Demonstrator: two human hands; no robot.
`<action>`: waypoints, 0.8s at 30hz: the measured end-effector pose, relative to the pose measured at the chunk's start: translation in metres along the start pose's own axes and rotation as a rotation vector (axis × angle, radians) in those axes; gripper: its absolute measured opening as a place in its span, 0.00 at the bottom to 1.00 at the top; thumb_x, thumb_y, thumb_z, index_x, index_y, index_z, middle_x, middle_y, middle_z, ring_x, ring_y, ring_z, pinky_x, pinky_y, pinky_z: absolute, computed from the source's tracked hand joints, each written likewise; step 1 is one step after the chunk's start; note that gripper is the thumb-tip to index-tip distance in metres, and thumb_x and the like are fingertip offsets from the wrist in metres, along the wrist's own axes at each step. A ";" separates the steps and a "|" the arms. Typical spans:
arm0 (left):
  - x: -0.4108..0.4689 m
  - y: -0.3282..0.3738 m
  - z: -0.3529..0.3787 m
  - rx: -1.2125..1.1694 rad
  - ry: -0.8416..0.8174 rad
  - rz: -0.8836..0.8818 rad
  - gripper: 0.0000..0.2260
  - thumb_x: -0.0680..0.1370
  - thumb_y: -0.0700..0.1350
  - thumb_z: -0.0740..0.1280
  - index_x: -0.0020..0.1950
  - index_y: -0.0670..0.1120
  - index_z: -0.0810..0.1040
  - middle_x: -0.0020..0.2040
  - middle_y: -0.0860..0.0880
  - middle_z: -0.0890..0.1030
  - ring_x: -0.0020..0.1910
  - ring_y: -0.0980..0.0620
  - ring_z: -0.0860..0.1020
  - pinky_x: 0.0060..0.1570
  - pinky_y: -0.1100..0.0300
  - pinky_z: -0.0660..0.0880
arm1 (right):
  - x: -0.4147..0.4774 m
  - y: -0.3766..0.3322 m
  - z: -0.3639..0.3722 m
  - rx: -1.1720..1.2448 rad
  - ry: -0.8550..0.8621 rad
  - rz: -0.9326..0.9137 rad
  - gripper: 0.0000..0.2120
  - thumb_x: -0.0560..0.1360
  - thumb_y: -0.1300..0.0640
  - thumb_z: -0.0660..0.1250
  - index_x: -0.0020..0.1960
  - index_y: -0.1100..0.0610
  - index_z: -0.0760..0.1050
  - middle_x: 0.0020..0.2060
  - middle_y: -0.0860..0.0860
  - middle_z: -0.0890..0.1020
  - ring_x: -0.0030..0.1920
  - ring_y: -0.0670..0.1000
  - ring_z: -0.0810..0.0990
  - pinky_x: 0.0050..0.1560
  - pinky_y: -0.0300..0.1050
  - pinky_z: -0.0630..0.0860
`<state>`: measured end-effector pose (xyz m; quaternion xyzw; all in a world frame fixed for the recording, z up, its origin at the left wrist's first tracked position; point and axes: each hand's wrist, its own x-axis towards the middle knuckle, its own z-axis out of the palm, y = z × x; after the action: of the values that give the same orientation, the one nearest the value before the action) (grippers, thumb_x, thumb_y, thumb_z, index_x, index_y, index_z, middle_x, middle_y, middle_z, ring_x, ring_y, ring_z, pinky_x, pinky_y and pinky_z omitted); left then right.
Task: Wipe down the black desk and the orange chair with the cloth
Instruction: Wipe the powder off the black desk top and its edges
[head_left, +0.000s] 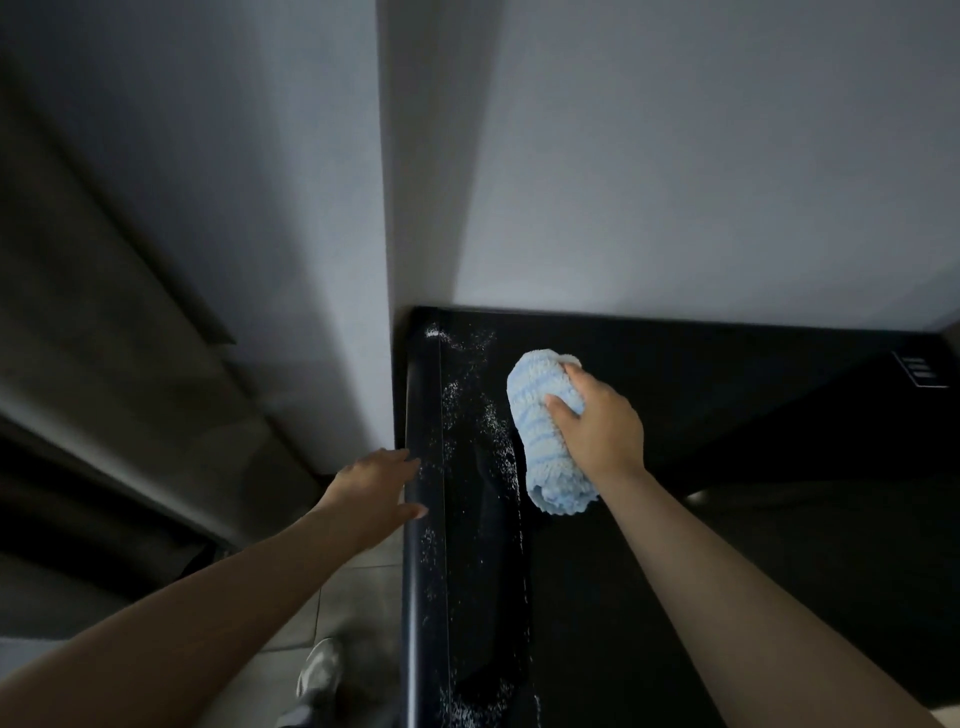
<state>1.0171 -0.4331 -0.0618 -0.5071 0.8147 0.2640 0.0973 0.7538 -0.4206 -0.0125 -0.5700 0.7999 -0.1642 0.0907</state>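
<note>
the right hand grips the bunched light-blue cloth pressed on the black bench beside white specks, while the left hand, fingers straight, rests against the bench's left edge.

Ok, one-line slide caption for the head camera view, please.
Right hand grips a blue cloth on the black desk beside white specks; left hand open at its edge.
</note>
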 end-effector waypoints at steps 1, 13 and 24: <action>0.009 -0.001 -0.002 0.013 -0.001 0.008 0.29 0.75 0.59 0.67 0.73 0.52 0.65 0.73 0.51 0.66 0.71 0.50 0.65 0.68 0.52 0.66 | 0.009 -0.002 0.003 -0.004 0.005 -0.003 0.23 0.79 0.46 0.63 0.73 0.49 0.67 0.58 0.51 0.80 0.54 0.51 0.79 0.45 0.42 0.72; 0.102 -0.014 -0.007 0.278 -0.138 0.143 0.60 0.62 0.64 0.75 0.78 0.45 0.39 0.78 0.44 0.36 0.77 0.42 0.40 0.76 0.47 0.50 | 0.112 -0.015 0.047 -0.079 -0.013 0.015 0.23 0.80 0.47 0.60 0.74 0.48 0.64 0.63 0.51 0.76 0.62 0.53 0.76 0.53 0.48 0.74; 0.119 -0.010 0.000 0.305 -0.197 0.131 0.60 0.62 0.60 0.77 0.78 0.40 0.41 0.77 0.40 0.35 0.77 0.41 0.41 0.76 0.50 0.46 | 0.183 -0.031 0.098 -0.188 -0.054 -0.040 0.23 0.80 0.47 0.59 0.75 0.47 0.62 0.63 0.51 0.76 0.60 0.52 0.77 0.49 0.47 0.74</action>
<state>0.9706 -0.5288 -0.1158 -0.4041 0.8631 0.1913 0.2349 0.7526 -0.6180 -0.0843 -0.5960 0.7976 -0.0745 0.0551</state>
